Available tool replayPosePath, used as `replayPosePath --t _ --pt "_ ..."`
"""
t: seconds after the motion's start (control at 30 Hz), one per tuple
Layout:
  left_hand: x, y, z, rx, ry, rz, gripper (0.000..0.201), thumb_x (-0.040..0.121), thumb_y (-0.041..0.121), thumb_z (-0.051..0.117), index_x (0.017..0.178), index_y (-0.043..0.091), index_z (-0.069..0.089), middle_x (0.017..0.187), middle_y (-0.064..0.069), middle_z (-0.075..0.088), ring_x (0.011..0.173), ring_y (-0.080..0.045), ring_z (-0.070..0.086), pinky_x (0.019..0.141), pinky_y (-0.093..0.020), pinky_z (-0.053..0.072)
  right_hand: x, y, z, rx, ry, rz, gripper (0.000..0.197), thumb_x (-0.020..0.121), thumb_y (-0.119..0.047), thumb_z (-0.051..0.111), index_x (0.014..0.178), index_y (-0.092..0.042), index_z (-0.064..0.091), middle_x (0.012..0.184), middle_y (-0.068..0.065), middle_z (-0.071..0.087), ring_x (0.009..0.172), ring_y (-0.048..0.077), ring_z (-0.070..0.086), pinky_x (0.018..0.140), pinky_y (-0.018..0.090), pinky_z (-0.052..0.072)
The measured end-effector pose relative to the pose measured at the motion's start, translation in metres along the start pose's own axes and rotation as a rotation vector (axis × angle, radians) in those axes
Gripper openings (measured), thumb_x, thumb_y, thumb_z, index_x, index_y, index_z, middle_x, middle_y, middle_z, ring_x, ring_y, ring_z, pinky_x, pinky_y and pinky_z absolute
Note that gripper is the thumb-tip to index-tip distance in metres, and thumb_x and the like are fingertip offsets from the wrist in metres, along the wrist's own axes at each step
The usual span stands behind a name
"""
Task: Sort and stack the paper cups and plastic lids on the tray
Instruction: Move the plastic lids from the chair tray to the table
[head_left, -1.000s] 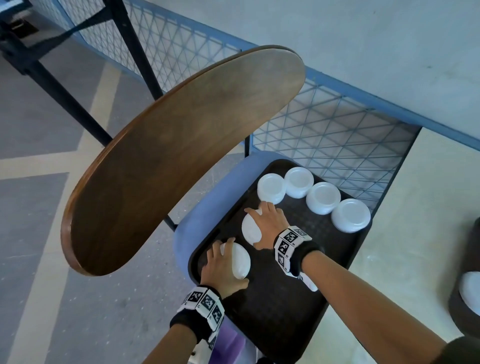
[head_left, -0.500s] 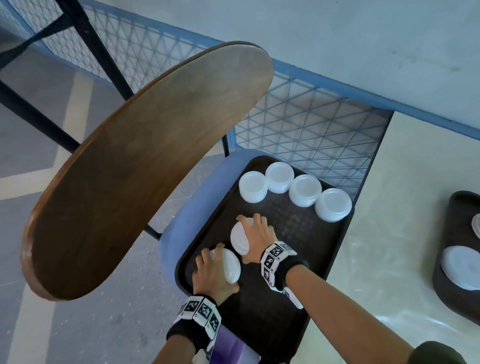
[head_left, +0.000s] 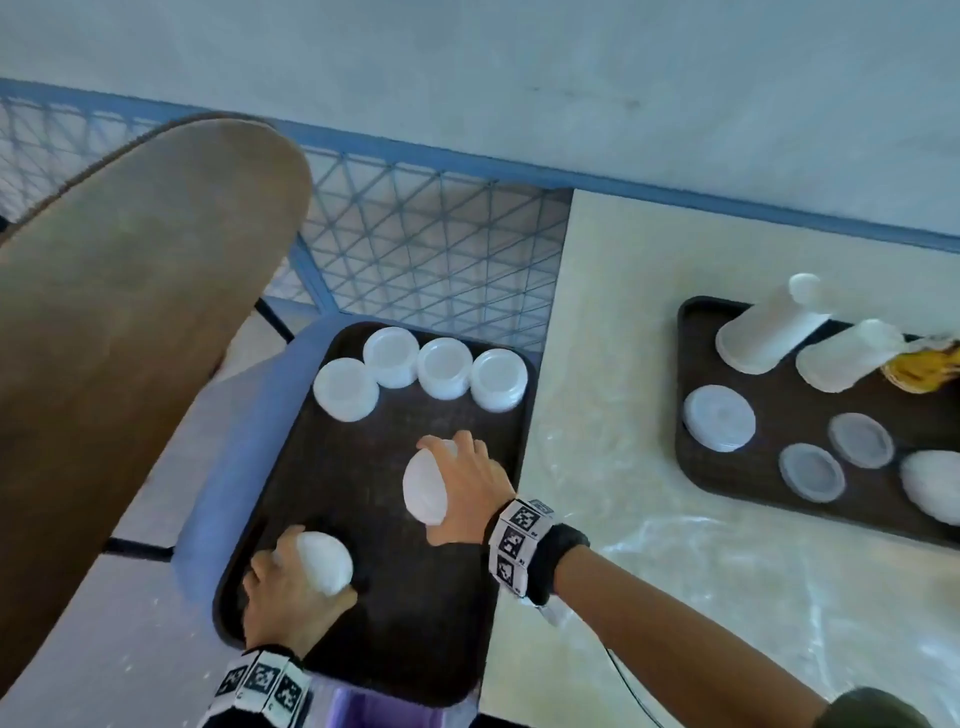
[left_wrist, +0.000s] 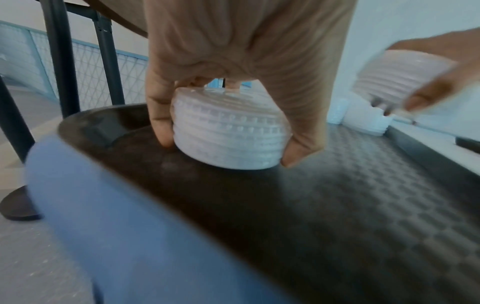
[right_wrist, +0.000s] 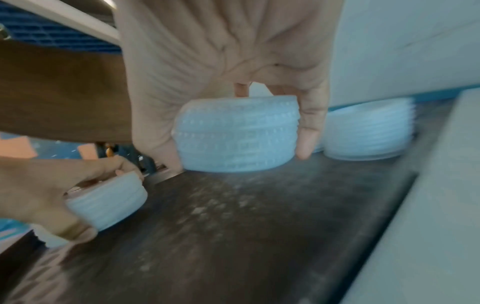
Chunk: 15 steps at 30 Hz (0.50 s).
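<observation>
Two stacks of plastic lids are gripped on the near tray (head_left: 457, 649), which lies on a blue seat. The near-left stack (head_left: 324, 569) is clasped by the left hand (head_left: 283, 597), fingers and thumb curled round its ribbed sides, its base touching the tray. The middle stack (head_left: 423, 486) is clasped likewise by the right hand (head_left: 475, 491). Four more stacks (head_left: 418, 376) stand in a row at the far edge. The lids are judged light, thin and slippery against each other; a stack is best taken low on opposite sides, lest it shear or buckle.
</observation>
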<state>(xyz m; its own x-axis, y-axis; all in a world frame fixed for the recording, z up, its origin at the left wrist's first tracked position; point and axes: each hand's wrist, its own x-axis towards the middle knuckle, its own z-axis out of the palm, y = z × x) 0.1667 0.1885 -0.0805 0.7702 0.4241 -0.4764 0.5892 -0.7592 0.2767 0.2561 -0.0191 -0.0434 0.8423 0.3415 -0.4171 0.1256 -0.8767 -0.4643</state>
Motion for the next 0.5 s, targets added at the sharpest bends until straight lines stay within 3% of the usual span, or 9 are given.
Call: replayPosePath --t 0.1,0.2,0.33,0.5 --pt "-0.004 0.033 -0.007 -0.032 0.046 0.068 0.100 0.050 0.026 0.085 0.133 0.021 0.030 0.126 -0.024 0.038 0.115 -0.048 0.040 0.099 -0.051 0.037 -0.034 0.044 -0.018 0.061 0.079 0.075 0.096 0.060 -0.035 0.080 0.139 -0.028 0.024 0.133 0.009 0.031 0.121 0.031 0.036 0.093 0.043 0.045" --pt "-0.013 0.084 -0.003 -0.034 0.063 0.224 0.098 0.049 0.024 0.086 0.131 0.018 0.032 0.124 -0.025 0.041 0.112 -0.047 0.042 0.097 -0.051 0.039 -0.070 0.091 -0.031 0.100 0.156 0.170 0.094 0.060 -0.034 0.079 0.138 -0.027 0.026 0.131 0.008 0.032 0.119 0.030 0.038 0.091 0.041 0.047" --pt "-0.034 0.159 0.023 0.037 0.006 0.463 0.099 0.051 0.030 0.084 0.133 0.017 0.030 0.122 -0.021 0.043 0.112 -0.040 0.044 0.093 -0.048 0.043 -0.117 0.149 -0.038 0.126 0.199 0.288 0.096 0.058 -0.035 0.079 0.138 -0.027 0.026 0.127 0.007 0.033 0.116 0.027 0.039 0.086 0.038 0.048" --pt "-0.067 0.221 0.072 0.157 -0.134 0.621 0.093 0.056 0.035 0.076 0.133 0.022 0.026 0.122 -0.011 0.036 0.114 -0.035 0.039 0.085 -0.040 0.044 -0.150 0.196 -0.035 0.129 0.178 0.370 0.095 0.058 -0.035 0.079 0.137 -0.026 0.027 0.126 0.007 0.033 0.116 0.027 0.040 0.087 0.040 0.048"
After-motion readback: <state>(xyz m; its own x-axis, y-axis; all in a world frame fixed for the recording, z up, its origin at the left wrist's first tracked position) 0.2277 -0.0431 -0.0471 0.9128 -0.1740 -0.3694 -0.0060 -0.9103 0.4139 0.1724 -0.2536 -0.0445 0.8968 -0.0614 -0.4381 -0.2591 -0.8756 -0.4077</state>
